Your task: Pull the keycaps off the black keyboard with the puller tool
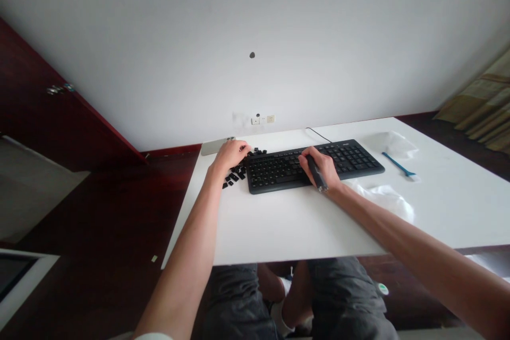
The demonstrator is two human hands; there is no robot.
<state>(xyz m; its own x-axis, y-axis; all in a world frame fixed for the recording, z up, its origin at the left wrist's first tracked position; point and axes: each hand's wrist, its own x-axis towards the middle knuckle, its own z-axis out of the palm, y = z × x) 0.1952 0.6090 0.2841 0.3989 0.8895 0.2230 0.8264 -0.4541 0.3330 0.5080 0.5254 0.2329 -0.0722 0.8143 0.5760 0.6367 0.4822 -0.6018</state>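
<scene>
A black keyboard [279, 187] lies across the white table, tilted slightly upward to the right. My right hand [329, 170] rests over its middle, closed around a black tool handle [316, 171] whose rear end looks glassy; the working tip is hidden by my fingers. To the keyboard's left, loose black keycaps [235, 174] are scattered in a pile. My left hand [232, 153] hovers over that pile by the keyboard's upper left corner, with thumb and fingers curled together. Whatever it pinches, if anything, is too small to make out.
A grey flat object [211, 147] sits at the table's far left corner. On the right lie a blue brush [398, 164], a clear plastic bag [400, 144] and a crumpled white wrapper [388, 202]. The keyboard's cable [319, 134] runs toward the wall.
</scene>
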